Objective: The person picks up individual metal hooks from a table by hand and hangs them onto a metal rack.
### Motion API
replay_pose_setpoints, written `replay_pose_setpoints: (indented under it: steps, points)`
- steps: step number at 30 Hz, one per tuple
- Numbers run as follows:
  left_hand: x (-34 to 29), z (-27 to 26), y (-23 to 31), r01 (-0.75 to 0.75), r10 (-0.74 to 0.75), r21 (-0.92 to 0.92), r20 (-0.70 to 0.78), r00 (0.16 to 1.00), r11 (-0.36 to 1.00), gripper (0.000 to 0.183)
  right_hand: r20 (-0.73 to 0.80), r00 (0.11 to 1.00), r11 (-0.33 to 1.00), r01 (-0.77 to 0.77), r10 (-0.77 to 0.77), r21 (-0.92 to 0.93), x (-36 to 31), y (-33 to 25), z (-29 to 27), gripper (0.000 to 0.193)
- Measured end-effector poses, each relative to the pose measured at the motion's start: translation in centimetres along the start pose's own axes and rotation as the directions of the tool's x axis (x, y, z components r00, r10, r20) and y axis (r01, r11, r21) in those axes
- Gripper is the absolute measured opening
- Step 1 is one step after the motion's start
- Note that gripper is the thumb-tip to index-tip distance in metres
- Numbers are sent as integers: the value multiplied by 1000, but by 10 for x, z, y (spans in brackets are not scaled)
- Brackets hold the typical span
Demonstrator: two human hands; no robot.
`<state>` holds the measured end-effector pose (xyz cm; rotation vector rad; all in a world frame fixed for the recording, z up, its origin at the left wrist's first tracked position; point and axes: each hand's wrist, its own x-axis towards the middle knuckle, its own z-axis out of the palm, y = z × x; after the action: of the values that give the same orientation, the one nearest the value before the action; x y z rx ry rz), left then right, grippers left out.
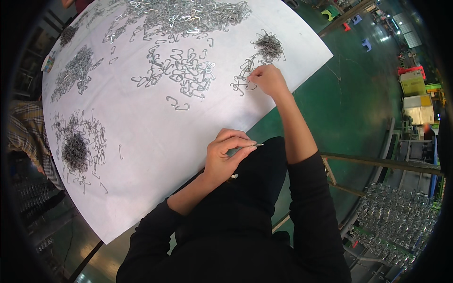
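Observation:
My left hand (pixel 226 153) is above my lap by the table's near edge, thumb and fingers pinched on a small metal piece (pixel 260 145). Only its shiny tip sticks out past the fingertips. My right hand (pixel 270 80) reaches over the table's right side, fingers closed at a loose scatter of thin bent wire clips (pixel 242 81). Whether a clip is between those fingertips is hidden. Just beyond that hand lies a dense heap of dark wire clips (pixel 269 45). Silver C-shaped metal hooks (pixel 184 73) are spread to the left of it.
A large pile of silver hooks (pixel 188 16) covers the far part of the white table (pixel 155 184). More hooks (pixel 75 70) and a wire clip heap (pixel 75 152) lie at left, near a person in a plaid sleeve (pixel 28 127). Racks of metal parts (pixel 396 221) stand at right.

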<state>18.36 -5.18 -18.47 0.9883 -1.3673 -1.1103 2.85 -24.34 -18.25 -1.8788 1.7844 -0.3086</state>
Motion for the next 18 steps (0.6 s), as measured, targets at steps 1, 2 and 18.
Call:
replay_pose_setpoints:
  steps: [1,2,18]
  points:
    - [0,0,1,-5,5,8,1,1000,1000,12,43,999,999,30,-31,17,0,-3,2,15]
    - [-1,-1,2,-10,10,16,3,1000,1000,13,84,995,998,59,-62,35,0,-6,5,15]
    - [1,1,6,-38,38,-11,-39,999,999,13,86,990,665,10,-111,747,-80,-17,-22,13]
